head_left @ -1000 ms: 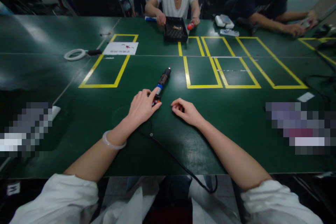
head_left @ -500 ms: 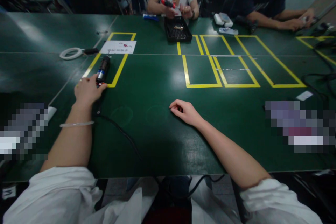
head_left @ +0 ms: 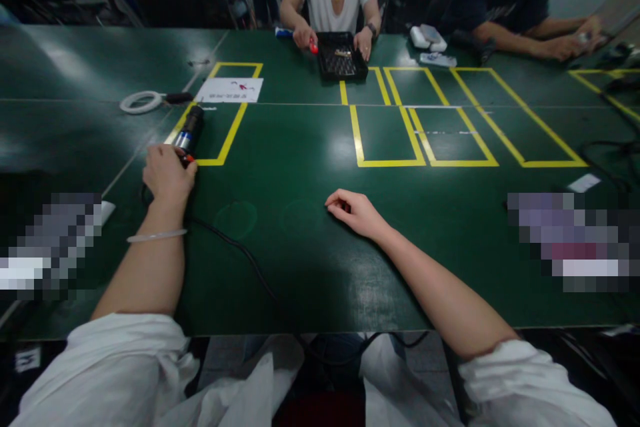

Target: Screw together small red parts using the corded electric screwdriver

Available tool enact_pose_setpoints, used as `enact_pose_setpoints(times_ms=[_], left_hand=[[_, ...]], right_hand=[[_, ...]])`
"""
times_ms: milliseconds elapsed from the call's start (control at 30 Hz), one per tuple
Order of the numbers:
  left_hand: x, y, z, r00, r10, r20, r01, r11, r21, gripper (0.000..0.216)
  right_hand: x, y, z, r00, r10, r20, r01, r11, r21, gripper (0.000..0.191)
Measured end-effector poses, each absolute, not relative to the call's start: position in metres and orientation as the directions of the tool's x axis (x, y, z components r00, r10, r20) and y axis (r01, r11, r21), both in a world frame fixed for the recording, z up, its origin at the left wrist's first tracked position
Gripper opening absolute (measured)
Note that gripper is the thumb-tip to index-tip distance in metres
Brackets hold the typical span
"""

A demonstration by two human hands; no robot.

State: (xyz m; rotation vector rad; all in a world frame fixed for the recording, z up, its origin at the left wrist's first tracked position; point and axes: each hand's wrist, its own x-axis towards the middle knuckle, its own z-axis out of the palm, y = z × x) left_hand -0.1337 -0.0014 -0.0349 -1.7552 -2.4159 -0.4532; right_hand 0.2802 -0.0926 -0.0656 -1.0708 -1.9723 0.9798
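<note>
My left hand [head_left: 169, 170] is closed around the near end of a corded black cylindrical tool [head_left: 190, 121]. The tool has a silver-and-blue band and a red-orange part by my fingers, and its barrel points away from me. A black cord [head_left: 235, 243] trails from near my left wrist toward the table's front edge. My right hand [head_left: 354, 210] rests on the green table [head_left: 300, 267] with its fingers curled in and nothing visible in them. Just beyond the tool lies a white printed sheet [head_left: 230, 90].
Yellow tape [head_left: 390, 163] marks several rectangles. A white cable coil [head_left: 141, 102] lies at left. Across the table, a co-worker's hands are at a black tray [head_left: 343, 63], one with a red-handled tool [head_left: 313, 47]. Blurred panels [head_left: 555, 227] flank me; another person sits far right.
My left hand and the corded tool have shifted slightly left against the tape, and the tool leans more. My right hand stays put. The co-worker has lowered the red tool beside the tray.
</note>
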Motion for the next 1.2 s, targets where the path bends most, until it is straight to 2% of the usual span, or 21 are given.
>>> enact_pose_setpoints(times_ms=[367, 467, 567, 667, 733, 833, 900, 967, 1000, 1100, 1200], left_hand=[[-0.13, -0.004, -0.033, -0.363, 0.893, 0.267, 0.927, 0.318, 0.198, 0.041], [-0.133, -0.003, -0.032, -0.4, 0.84, 0.367, 0.908, 0.31, 0.28, 0.039], [-0.128, 0.001, -0.031, -0.348, 0.801, 0.487, 0.915, 0.177, 0.362, 0.039], [-0.099, 0.002, -0.029, -0.234, 0.876, 0.421, 0.838, -0.038, 0.545, 0.039], [-0.062, -0.004, -0.027, -0.089, 0.943, 0.319, 0.683, -0.175, 0.709, 0.043], [0.002, -0.029, -0.025, 0.213, 0.973, 0.089, 0.449, -0.178, 0.875, 0.054], [0.038, -0.051, -0.025, 0.422, 0.906, -0.035, 0.349, -0.126, 0.929, 0.065], [0.06, -0.07, -0.028, 0.562, 0.821, -0.1, 0.286, -0.079, 0.955, 0.071], [0.067, -0.077, -0.03, 0.606, 0.787, -0.112, 0.266, -0.068, 0.962, 0.072], [0.072, -0.085, -0.036, 0.659, 0.744, -0.111, 0.231, -0.06, 0.971, 0.07], [0.07, -0.082, -0.041, 0.623, 0.773, -0.121, 0.207, -0.014, 0.978, 0.064]], right_hand=[[0.28, -0.091, -0.067, -0.428, 0.877, 0.216, 0.356, 0.384, -0.852, 0.01], [0.28, -0.092, -0.066, -0.427, 0.879, 0.212, 0.355, 0.379, -0.855, 0.009], [0.279, -0.091, -0.065, -0.43, 0.877, 0.213, 0.357, 0.383, -0.852, 0.01], [0.279, -0.091, -0.065, -0.433, 0.877, 0.208, 0.37, 0.383, -0.847, 0.01], [0.279, -0.091, -0.065, -0.431, 0.88, 0.199, 0.371, 0.374, -0.85, 0.009], [0.281, -0.092, -0.067, -0.431, 0.882, 0.191, 0.32, 0.347, -0.881, 0.014], [0.281, -0.093, -0.068, -0.442, 0.877, 0.192, 0.253, 0.327, -0.911, 0.03], [0.281, -0.094, -0.067, -0.46, 0.865, 0.203, 0.185, 0.317, -0.93, 0.048], [0.281, -0.094, -0.067, -0.471, 0.857, 0.209, 0.162, 0.317, -0.935, 0.05], [0.279, -0.096, -0.066, -0.503, 0.838, 0.211, 0.152, 0.326, -0.933, 0.031], [0.278, -0.097, -0.066, -0.496, 0.843, 0.207, 0.164, 0.326, -0.931, 0.017]])
